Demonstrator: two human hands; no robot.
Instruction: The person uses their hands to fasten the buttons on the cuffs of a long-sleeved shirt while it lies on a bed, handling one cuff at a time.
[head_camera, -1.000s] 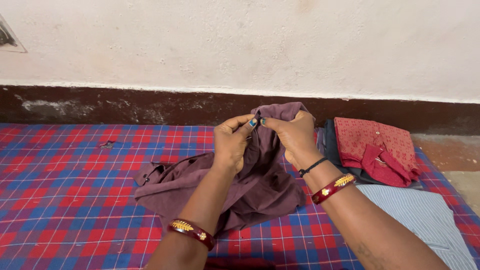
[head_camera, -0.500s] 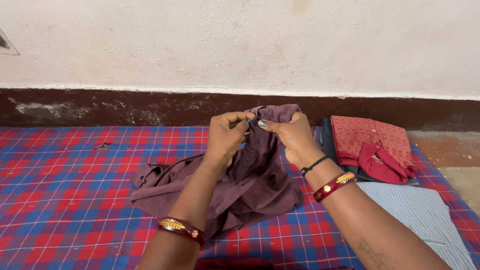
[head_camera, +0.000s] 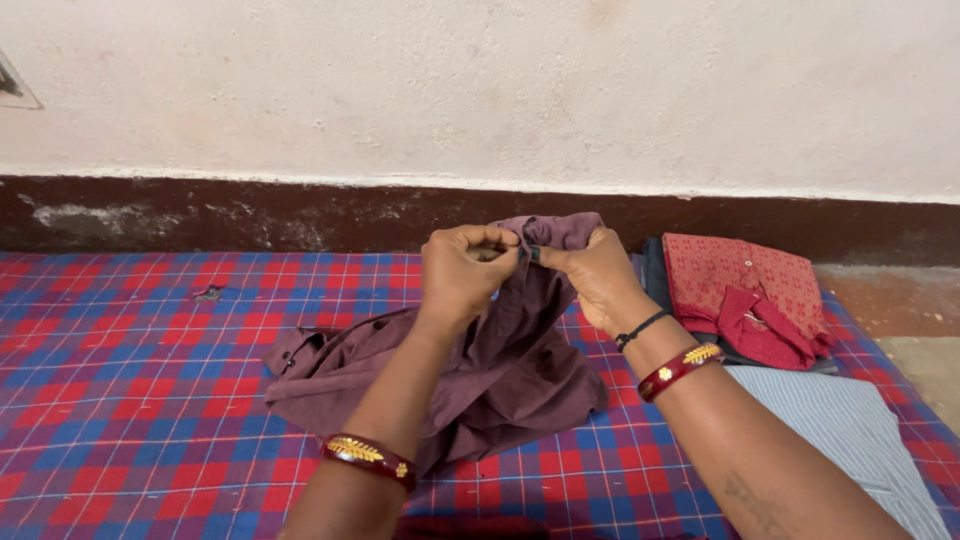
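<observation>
Maroon shirt (head_camera: 500, 360) pinched at top by left hand (head_camera: 462, 275) and right hand (head_camera: 598, 275), both gripping, over checked sheet (head_camera: 140, 380).

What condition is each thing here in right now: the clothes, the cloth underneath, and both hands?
Left hand: closed, pinching the maroon shirt.
Right hand: closed, pinching the same spot.
Maroon shirt: crumpled, one part lifted.
Red patterned garment: folded, atop a dark one.
Striped shirt: lying flat.
Checked cloth: spread out.
</observation>
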